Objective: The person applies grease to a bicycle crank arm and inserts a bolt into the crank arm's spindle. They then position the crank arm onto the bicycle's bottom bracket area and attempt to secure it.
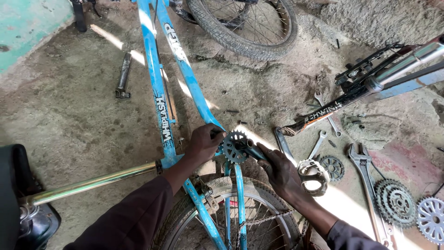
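Head view: both hands (240,155) clamped on chainring (235,146) and crank arm (254,150) (tools crowding right edge).

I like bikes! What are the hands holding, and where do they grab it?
The right hand holds the black crank arm along its shaft. The left hand rests on the blue bike frame beside the toothed chainring.

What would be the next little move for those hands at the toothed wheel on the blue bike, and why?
Probably a small turn of the crank arm by the right hand, with the left hand steadying the blue frame. The chainring sits at the frame's bottom joint and both hands already grip there.
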